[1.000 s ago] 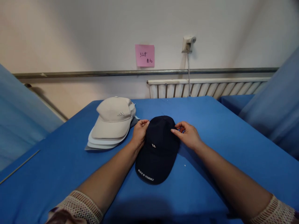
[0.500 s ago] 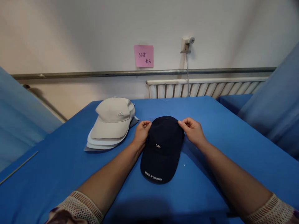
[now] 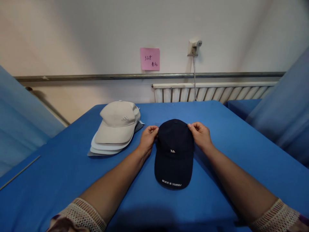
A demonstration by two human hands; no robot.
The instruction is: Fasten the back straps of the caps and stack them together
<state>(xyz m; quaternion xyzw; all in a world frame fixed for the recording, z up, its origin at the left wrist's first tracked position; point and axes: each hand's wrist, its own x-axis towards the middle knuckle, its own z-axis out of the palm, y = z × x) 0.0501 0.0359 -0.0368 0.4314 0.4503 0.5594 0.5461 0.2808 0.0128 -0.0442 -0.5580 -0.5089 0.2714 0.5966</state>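
Note:
A navy cap point(image 3: 174, 151) with white lettering on its brim lies on the blue table point(image 3: 217, 141), brim pointing toward me. My left hand point(image 3: 147, 139) pinches the left side of its crown, fingers curled. My right hand point(image 3: 201, 135) grips the right side of the crown the same way. To the left sits a stack of light caps point(image 3: 115, 129), a beige one on top, apart from both hands.
A pink sticky note point(image 3: 150, 59) hangs on the wall behind the table. A white radiator point(image 3: 212, 91) and a wall socket with a cable point(image 3: 194, 48) are at the back right. Blue fabric panels stand at both sides point(image 3: 287, 106).
The navy cap has turned and slid right, its brim now pointing straight at me. Both hands moved right with it and closed on the crown's sides.

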